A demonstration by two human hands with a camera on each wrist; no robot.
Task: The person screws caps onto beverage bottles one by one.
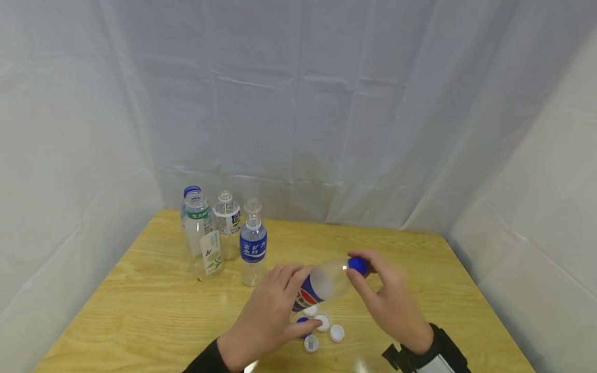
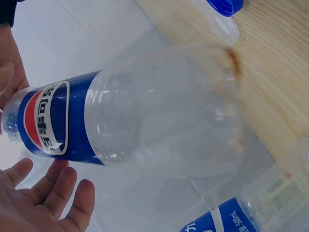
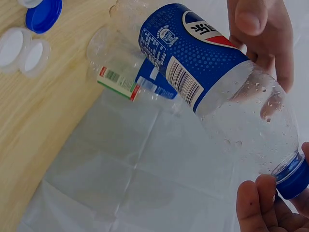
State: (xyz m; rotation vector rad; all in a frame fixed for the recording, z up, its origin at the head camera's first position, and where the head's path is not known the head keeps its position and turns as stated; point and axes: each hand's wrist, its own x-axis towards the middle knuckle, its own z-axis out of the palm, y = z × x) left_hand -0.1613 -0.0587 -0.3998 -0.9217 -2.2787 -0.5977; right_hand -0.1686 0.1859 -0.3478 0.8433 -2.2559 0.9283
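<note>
A clear plastic bottle with a blue Pepsi label lies slanted in the air over the table. My right hand pinches its blue cap between thumb and fingers; the cap sits on the bottle's neck. Around the labelled part is my left hand, fingers spread and loosely bent. In the left wrist view its fingertips lie close beside the label, and the thumb stands away from the bottle. From the head camera, the left hand hides the bottle's base.
Several loose caps lie below the bottle, among them a white cap and a blue cap. At the back left stand several uncapped bottles, including a blue-labelled bottle and a green-banded bottle. White sheeting encloses the wooden table.
</note>
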